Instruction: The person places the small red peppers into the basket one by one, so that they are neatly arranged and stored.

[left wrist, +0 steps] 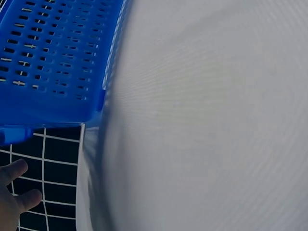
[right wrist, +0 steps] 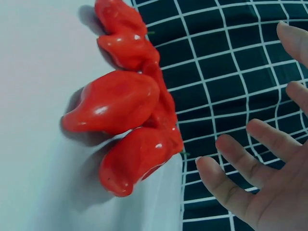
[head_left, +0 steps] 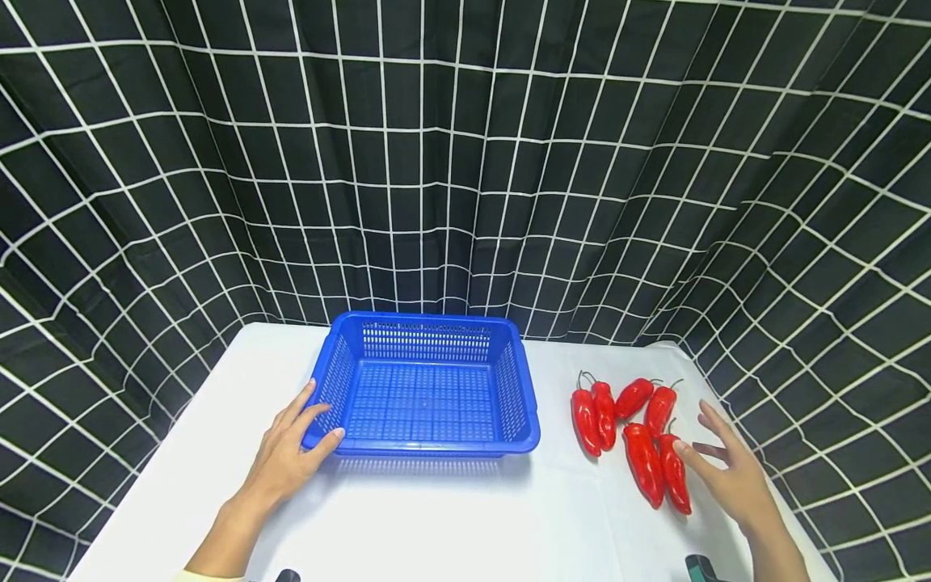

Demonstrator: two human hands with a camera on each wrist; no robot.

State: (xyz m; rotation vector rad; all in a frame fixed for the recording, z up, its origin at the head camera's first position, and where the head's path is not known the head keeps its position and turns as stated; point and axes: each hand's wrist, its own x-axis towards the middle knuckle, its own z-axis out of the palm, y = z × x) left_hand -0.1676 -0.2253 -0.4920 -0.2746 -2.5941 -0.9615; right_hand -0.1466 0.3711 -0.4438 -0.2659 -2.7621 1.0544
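A blue plastic basket [head_left: 422, 446] with slotted walls stands left of centre on the white table. At its left front corner is my left hand [head_left: 287, 449], fingers spread along the rim. In the left wrist view, the fingertips [left wrist: 32, 198] show just below the basket [left wrist: 53, 103]. Several red peppers [head_left: 643, 465] lie in a loose group on the right, most with stems pointing away. Beside the nearest pepper [head_left: 675, 477], my right hand [head_left: 735, 477] hovers with fingers apart and nothing in it. The right wrist view shows that hand [right wrist: 269, 183] spread to the right of the peppers [right wrist: 115, 103].
The white table [head_left: 465, 517] runs under everything. Black curtains [head_left: 451, 162] with a white grid enclose it at the back and both sides. A dark object [head_left: 700, 568] shows at the bottom edge near my right wrist, and another [head_left: 288, 575] near my left.
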